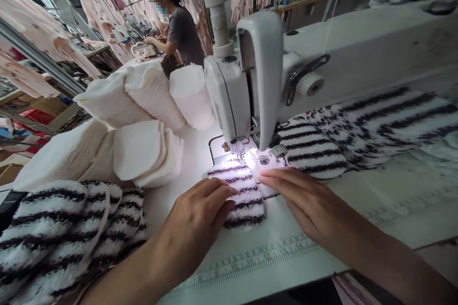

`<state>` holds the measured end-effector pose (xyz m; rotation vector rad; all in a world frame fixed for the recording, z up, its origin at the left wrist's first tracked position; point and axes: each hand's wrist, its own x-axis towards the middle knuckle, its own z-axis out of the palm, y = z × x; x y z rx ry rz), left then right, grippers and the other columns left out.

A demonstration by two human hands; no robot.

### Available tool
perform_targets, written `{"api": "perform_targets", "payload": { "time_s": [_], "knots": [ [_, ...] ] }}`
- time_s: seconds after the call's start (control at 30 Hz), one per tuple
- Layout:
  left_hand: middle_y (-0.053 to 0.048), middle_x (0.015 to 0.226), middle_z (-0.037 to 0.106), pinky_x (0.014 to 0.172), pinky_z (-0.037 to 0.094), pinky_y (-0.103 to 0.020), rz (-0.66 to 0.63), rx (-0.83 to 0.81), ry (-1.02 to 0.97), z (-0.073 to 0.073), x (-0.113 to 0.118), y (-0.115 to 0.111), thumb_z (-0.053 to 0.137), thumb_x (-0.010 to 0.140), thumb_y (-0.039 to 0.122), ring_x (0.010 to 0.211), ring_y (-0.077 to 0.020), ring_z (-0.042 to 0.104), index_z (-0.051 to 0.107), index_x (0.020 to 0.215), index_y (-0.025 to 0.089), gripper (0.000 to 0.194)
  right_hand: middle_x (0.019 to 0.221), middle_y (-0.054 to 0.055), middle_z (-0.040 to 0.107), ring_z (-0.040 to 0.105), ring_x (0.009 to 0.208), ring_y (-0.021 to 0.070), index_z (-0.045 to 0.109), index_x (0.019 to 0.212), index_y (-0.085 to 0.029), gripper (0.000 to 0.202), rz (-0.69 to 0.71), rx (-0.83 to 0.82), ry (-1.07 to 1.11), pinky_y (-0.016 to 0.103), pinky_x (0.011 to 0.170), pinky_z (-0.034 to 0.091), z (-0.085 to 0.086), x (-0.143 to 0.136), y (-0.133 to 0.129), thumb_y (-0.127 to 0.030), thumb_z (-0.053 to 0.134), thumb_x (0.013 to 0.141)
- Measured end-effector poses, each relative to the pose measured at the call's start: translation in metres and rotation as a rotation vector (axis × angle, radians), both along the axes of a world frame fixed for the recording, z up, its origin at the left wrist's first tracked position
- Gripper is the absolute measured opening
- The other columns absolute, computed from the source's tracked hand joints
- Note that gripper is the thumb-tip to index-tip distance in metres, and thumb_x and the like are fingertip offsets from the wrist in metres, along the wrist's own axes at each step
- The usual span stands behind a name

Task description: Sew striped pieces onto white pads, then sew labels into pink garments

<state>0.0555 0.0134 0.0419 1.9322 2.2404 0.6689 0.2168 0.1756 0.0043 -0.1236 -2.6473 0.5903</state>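
A small black-and-white striped fuzzy piece [245, 200] lies under the needle area of a white sewing machine [229, 100], lit by its lamp. My left hand [200, 214] rests on the left side of this piece, thumb and fingers bent close together over the fabric. To the right of the needle, my right hand [300, 195] reaches in with its fingers stretched out, the fingertips beside the piece's right edge near the metal plate. Whether those fingertips touch the fabric is hard to tell.
Stacks of white fabric pieces [139, 152] stand left, with striped pieces [53, 228] in front. More striped fabric [386, 124] lies behind and right of the machine. A printed ruler [250, 264] runs along the front edge. A person [182, 28] works farther back.
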Motion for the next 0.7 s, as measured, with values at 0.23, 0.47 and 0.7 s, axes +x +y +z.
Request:
{"api": "perform_targets", "payload": {
  "time_s": [0.23, 0.47, 0.7],
  "knots": [
    [-0.002, 0.093, 0.065, 0.072, 0.051, -0.026, -0.065, -0.001, -0.014, -0.004, 0.004, -0.001, 0.052, 0.089, 0.016, 0.082, -0.0128, 0.061, 0.062, 0.096, 0.019, 0.012, 0.122, 0.010, 0.055, 0.048, 0.115, 0.0216, 0.051, 0.126, -0.013, 0.045, -0.137, 0.151, 0.089, 0.039, 0.096, 0.044, -0.016, 0.022, -0.060, -0.001, 0.034, 0.087],
    [-0.002, 0.092, 0.065, 0.073, 0.050, -0.025, -0.028, 0.037, 0.015, 0.004, 0.000, -0.001, 0.052, 0.089, 0.016, 0.082, -0.0120, 0.060, 0.062, 0.095, 0.018, 0.012, 0.125, 0.008, 0.053, 0.048, 0.114, 0.0229, 0.048, 0.130, -0.018, 0.045, -0.219, 0.137, 0.027, 0.037, 0.092, 0.042, -0.020, 0.030, -0.076, -0.005, 0.036, 0.088],
    [-0.002, 0.089, 0.061, 0.069, 0.047, -0.026, 0.013, -0.121, -0.142, -0.006, 0.001, 0.002, 0.060, 0.084, 0.017, 0.080, -0.0139, 0.058, 0.064, 0.091, 0.020, 0.009, 0.093, 0.005, 0.057, 0.056, 0.084, 0.0141, 0.060, 0.107, -0.016, 0.032, -0.189, -0.034, 0.066, 0.025, 0.073, 0.047, -0.010, 0.005, -0.029, 0.000, 0.041, 0.087]
  ]
}}
